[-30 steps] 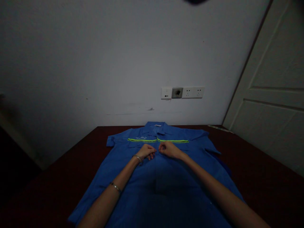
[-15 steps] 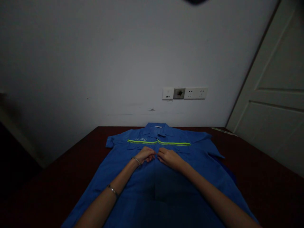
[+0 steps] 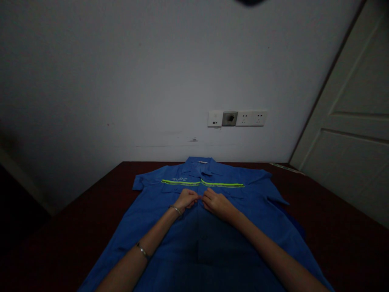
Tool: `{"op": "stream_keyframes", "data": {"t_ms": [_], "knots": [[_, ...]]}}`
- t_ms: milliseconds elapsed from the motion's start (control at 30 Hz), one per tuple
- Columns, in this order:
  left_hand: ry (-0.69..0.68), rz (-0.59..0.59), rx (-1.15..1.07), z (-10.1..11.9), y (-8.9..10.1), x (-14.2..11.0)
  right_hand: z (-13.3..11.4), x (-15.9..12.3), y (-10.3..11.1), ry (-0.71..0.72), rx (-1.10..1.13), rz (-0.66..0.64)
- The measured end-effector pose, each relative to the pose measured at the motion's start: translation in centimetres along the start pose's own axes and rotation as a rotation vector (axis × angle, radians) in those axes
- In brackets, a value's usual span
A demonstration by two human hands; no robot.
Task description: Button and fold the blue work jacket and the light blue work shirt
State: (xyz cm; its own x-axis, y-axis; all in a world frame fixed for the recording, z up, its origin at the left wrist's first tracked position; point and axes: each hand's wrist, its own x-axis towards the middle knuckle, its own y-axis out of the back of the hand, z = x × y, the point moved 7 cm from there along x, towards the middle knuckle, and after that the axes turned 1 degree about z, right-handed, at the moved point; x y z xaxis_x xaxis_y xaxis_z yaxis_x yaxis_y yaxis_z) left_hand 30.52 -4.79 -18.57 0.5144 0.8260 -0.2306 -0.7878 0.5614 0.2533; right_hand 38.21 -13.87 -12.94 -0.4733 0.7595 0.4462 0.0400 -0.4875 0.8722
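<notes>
A blue short-sleeved work shirt (image 3: 170, 243) lies spread front side up, its collar toward the wall. Yellow-green reflective stripes (image 3: 223, 184) cross its chest, with white letters above the left one. At the front placket, just below the stripes, my left hand (image 3: 186, 199) pinches the fabric edge; a bracelet and a bangle circle that arm. My right hand (image 3: 216, 201) is closed on the placket from the other side, fingertips almost touching the left ones. What exactly lies between the fingertips is hidden. Lower on the placket a button (image 3: 203, 237) shows faintly.
The shirt rests on a dark reddish-brown table (image 3: 106, 194) pushed against a pale wall (image 3: 136, 81). Sockets (image 3: 237, 119) are set in the wall above it. A white panelled door (image 3: 355, 150) stands at the right. The light is dim.
My left fingers have curled tighter and moved slightly right, up against the right fingertips. My right hand has hardly moved. The shirt lies as before.
</notes>
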Motion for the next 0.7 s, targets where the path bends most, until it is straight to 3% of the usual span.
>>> {"op": "stream_keyframes", "data": {"t_ms": [267, 533, 700], "knots": [[-0.083, 0.022, -0.083, 0.4, 0.0, -0.4, 0.0, 0.0, 0.3, 0.027, 0.079, -0.002], [-0.168, -0.092, -0.130, 1.5, -0.3, -0.8, 2.4, -0.5, -0.8, -0.239, 0.547, -0.007], [-0.178, -0.179, 0.074, 2.0, 0.7, -0.9, 2.9, -0.7, -1.4, -0.308, 0.669, 0.008]]}}
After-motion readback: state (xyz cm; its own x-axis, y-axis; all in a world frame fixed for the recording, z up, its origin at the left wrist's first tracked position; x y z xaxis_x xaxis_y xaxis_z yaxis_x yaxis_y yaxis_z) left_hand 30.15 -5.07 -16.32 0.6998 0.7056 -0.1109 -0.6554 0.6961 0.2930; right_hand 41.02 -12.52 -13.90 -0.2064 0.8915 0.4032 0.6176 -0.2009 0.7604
